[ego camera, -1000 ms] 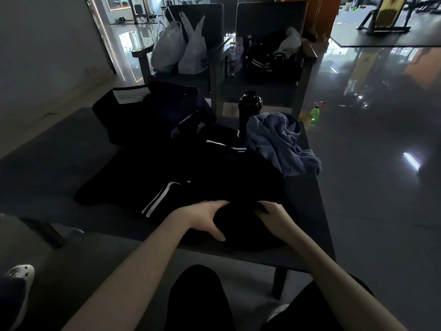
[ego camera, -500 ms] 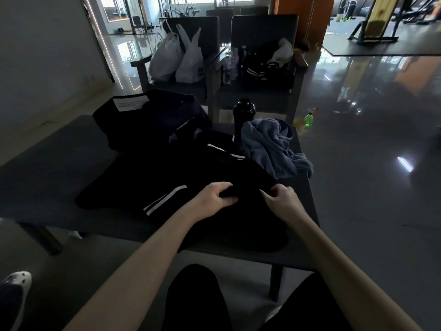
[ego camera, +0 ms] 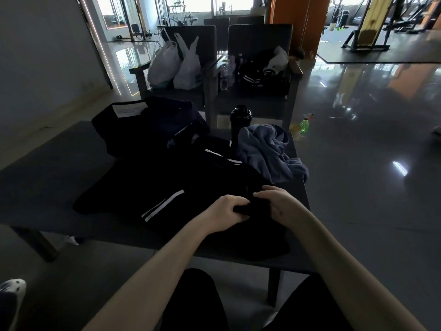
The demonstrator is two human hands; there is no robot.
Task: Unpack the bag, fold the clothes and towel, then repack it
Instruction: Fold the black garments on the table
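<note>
1. Looks past the unpacking step, judging by the dark bag point(ego camera: 148, 125) slumped at the far side of the table point(ego camera: 47, 168) with clothing, towel and bottle out beside it; cannot tell whether anything remains inside.
2. Appears to be mid-fold on the black striped garment point(ego camera: 167, 187), spread over the table's middle and near edge.
3. Grips a bunched ridge of that garment with the left hand point(ego camera: 226, 212), fingers curled round it; pinches the same ridge with the right hand point(ego camera: 279, 204), close alongside, almost touching.
4. Leaves the blue-grey towel point(ego camera: 267, 151) unfolded, crumpled at the table's far right corner, against the garment's edge and just beside the black bottle point(ego camera: 240, 123).
5. Shows no finished folded pile anywhere; so, as a judgement, folding barely begun and repacking not yet started.
6. Counts one bag, one towel, one bottle, one table, two hands; at least one black garment, perhaps a second dark striped piece between bag and towel, too dark to separate.
7. Beyond the table, counts two near chairs point(ego camera: 260, 37), two white plastic bags point(ego camera: 176, 63) on the left one, and one green spray bottle point(ego camera: 304, 124) on the floor.
</note>
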